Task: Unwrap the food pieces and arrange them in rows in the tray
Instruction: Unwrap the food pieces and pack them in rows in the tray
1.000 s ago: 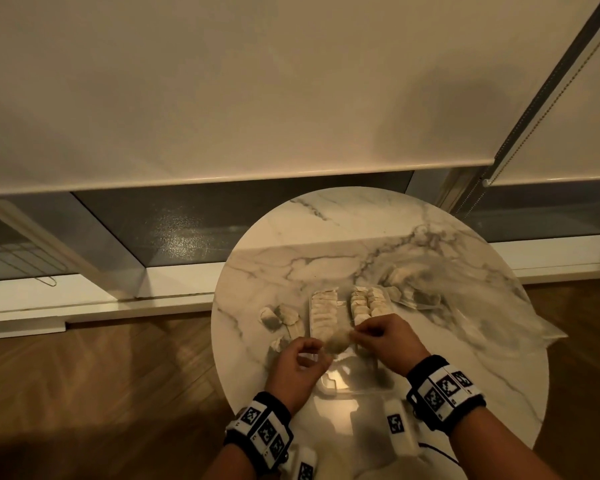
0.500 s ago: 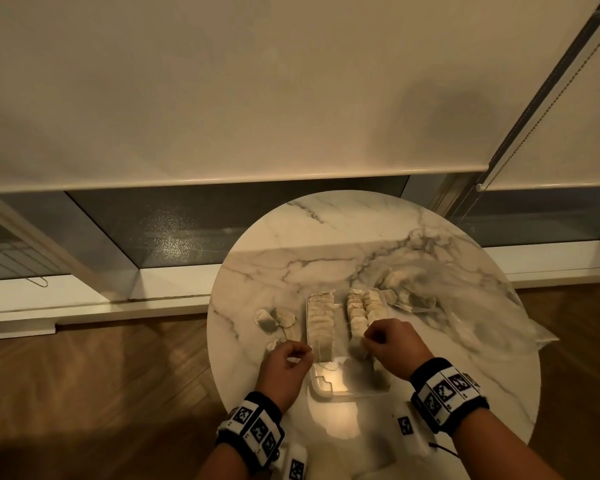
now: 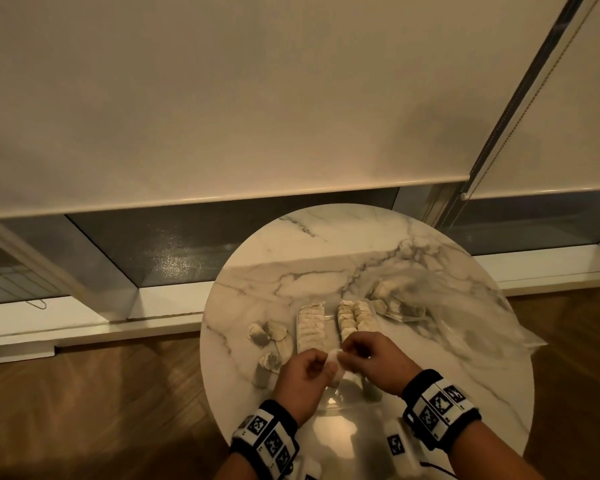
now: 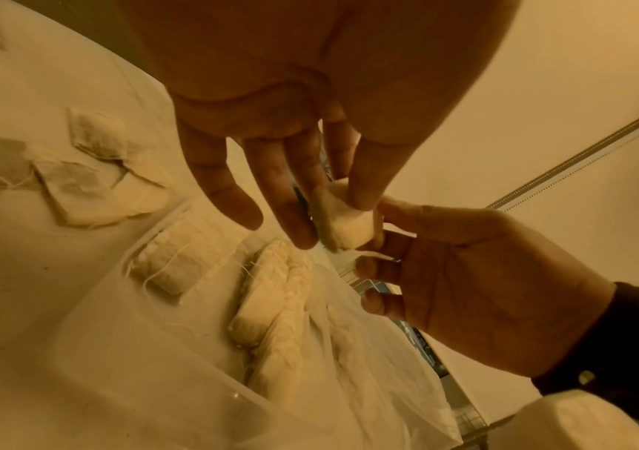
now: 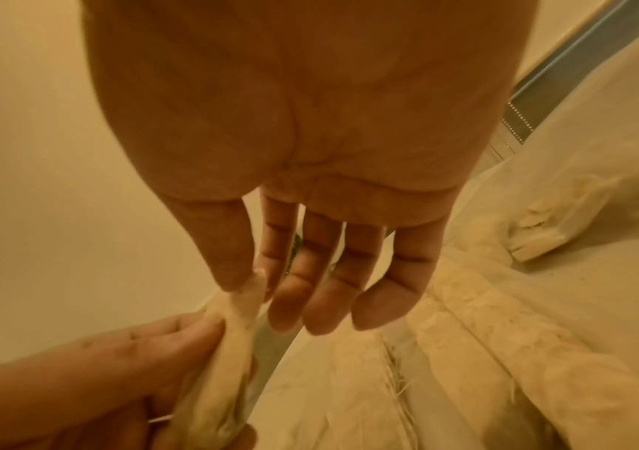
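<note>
A small pale wrapped food piece point(image 3: 334, 358) hangs over the near end of the clear tray point(image 3: 343, 398). My left hand point(image 3: 321, 367) grips its body point(image 4: 343, 223) between thumb and fingers. My right hand point(image 3: 349, 351) pinches the wrapper's top edge point(image 5: 246, 293) between thumb and forefinger; its other fingers hang loose. The tray holds rows of pale pieces point(image 3: 349, 317) point(image 4: 271, 304) at its far end. The hands hide part of the tray's middle.
Crumpled empty wrappers point(image 3: 267, 336) point(image 4: 91, 170) lie left of the tray on the round marble table point(image 3: 326, 258). A clear plastic bag point(image 3: 465, 317) with more pieces point(image 3: 395, 303) sprawls on the right. White tagged boxes point(image 3: 395, 445) sit at the near edge.
Half a second ago the hands were apart, the right one at the right-hand row. They have since met again over the tray's near end with a piece between them.
</note>
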Motion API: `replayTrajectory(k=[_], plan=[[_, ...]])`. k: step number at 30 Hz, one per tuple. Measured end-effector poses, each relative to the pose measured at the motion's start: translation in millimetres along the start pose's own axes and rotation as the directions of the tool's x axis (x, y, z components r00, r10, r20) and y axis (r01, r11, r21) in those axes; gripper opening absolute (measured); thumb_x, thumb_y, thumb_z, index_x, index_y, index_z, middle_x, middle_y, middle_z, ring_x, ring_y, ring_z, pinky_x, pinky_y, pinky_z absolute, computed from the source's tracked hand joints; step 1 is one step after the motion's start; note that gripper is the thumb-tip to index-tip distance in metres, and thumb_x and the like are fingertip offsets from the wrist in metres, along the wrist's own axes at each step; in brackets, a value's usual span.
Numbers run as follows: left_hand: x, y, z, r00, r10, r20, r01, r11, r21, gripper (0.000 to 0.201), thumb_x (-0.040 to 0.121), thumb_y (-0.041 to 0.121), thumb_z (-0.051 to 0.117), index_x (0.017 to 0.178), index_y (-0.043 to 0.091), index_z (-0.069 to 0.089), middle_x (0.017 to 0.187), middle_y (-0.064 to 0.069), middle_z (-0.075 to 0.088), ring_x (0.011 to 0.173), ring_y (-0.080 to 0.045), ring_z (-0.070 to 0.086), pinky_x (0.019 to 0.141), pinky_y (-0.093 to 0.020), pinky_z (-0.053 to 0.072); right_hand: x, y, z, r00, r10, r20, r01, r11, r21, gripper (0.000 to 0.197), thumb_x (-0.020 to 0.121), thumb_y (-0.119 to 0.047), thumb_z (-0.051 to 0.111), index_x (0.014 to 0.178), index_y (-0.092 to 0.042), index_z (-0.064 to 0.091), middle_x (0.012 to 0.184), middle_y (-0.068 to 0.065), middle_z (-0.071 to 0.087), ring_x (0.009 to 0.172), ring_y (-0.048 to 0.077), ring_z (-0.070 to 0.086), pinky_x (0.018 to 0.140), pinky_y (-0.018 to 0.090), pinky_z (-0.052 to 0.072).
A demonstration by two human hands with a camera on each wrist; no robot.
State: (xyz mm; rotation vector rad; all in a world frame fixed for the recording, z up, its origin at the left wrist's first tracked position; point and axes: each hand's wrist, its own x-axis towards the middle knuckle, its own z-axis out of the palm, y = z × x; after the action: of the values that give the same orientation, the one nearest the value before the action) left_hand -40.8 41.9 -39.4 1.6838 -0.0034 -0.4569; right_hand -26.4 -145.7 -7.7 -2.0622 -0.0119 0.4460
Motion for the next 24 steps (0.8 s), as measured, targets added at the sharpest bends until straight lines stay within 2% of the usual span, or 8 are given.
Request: replayTrajectory(k=[4, 5, 8, 12, 16, 19, 22, 24], plan=[[-1, 9, 10, 1.000, 0.008, -0.003, -0.008, 1.000, 0.009, 0.008, 0.092, 0.016, 0.067, 0.099, 0.016, 0.071, 0.089, -0.002, 0.075, 0.084, -0.016, 0.071, 0.076, -0.025, 0.056, -8, 2, -9, 1.000, 0.015, 0.022, -0.016, 0.998, 0.053, 0.010, 0.089, -0.025, 0.073, 0.085, -0.016, 0.073, 0.068, -0.005, 0.068, 0.061, 0.003, 0.058, 0.062, 0.019, 0.046], [-1, 11, 13, 0.999, -0.009, -0.033, 0.010, 0.999, 0.035, 0.010, 0.091, 0.018, 0.068, 0.100, 0.019, 0.071, 0.091, 0.000, 0.075, 0.087, -0.014, 0.070, 0.076, -0.020, 0.055, -9, 6, -14, 0.999, 0.048, -0.018, -0.047, 0.999, 0.014, 0.011, 0.089, -0.028, 0.073, 0.085, -0.018, 0.073, 0.071, -0.004, 0.070, 0.062, 0.004, 0.060, 0.063, 0.020, 0.048], [-2, 11, 20, 0.984, -0.076, -0.163, 0.098, 0.986, 0.132, 0.015, 0.089, 0.025, 0.070, 0.104, 0.028, 0.068, 0.101, 0.010, 0.070, 0.093, -0.003, 0.064, 0.070, -0.008, 0.049, -10, 22, -29, 0.964, 0.119, -0.239, -0.192, 0.931, -0.310, 0.013, 0.087, -0.040, 0.070, 0.083, -0.028, 0.074, 0.079, -0.010, 0.070, 0.074, 0.005, 0.063, 0.072, 0.023, 0.050], [-9, 11, 33, 0.984, -0.094, -0.152, 0.120, 0.978, 0.169, 0.024, 0.086, 0.029, 0.074, 0.109, 0.033, 0.068, 0.110, 0.015, 0.066, 0.095, -0.002, 0.063, 0.076, -0.010, 0.049, -18, 26, -37, 0.985, 0.144, -0.090, -0.155, 0.978, -0.136, 0.009, 0.087, -0.033, 0.071, 0.081, -0.026, 0.072, 0.071, -0.004, 0.073, 0.067, 0.008, 0.067, 0.069, 0.030, 0.057], [-13, 19, 53, 0.991, -0.092, -0.095, 0.103, 0.987, 0.127, 0.025, 0.087, 0.028, 0.073, 0.111, 0.028, 0.070, 0.107, 0.013, 0.070, 0.090, 0.002, 0.066, 0.073, -0.009, 0.049, -26, 32, -39, 0.996, 0.073, -0.047, -0.080, 0.980, -0.182, 0.004, 0.088, -0.028, 0.070, 0.084, -0.028, 0.071, 0.068, -0.004, 0.072, 0.063, 0.003, 0.067, 0.064, 0.018, 0.051], [-16, 24, 68, 0.997, -0.075, -0.028, 0.077, 0.992, 0.098, 0.023, 0.090, 0.020, 0.069, 0.112, 0.025, 0.071, 0.100, 0.010, 0.074, 0.089, 0.000, 0.068, 0.074, -0.013, 0.051, -30, 37, -41, 0.998, 0.041, 0.049, -0.035, 0.993, -0.111, 0.003, 0.089, -0.024, 0.071, 0.087, -0.022, 0.073, 0.072, 0.000, 0.073, 0.063, 0.006, 0.068, 0.064, 0.019, 0.052], [-17, 23, 77, 0.998, -0.064, -0.027, 0.067, 0.988, 0.140, 0.016, 0.092, 0.017, 0.065, 0.103, 0.026, 0.072, 0.091, 0.014, 0.074, 0.084, -0.006, 0.070, 0.073, -0.018, 0.054, -33, 39, -44, 0.996, 0.003, 0.093, -0.003, 1.000, 0.002, 0.007, 0.091, -0.024, 0.070, 0.089, -0.018, 0.072, 0.075, 0.005, 0.074, 0.063, 0.010, 0.068, 0.062, 0.021, 0.052], [-17, 21, 79, 0.995, -0.079, -0.059, 0.088, 0.981, 0.172, 0.008, 0.092, 0.021, 0.065, 0.093, 0.025, 0.072, 0.087, 0.009, 0.075, 0.082, -0.007, 0.069, 0.071, -0.020, 0.055, -32, 43, -47, 0.997, 0.009, 0.082, -0.010, 1.000, 0.017, 0.007, 0.091, -0.025, 0.070, 0.090, -0.019, 0.071, 0.075, 0.005, 0.073, 0.063, 0.009, 0.067, 0.062, 0.024, 0.054]])
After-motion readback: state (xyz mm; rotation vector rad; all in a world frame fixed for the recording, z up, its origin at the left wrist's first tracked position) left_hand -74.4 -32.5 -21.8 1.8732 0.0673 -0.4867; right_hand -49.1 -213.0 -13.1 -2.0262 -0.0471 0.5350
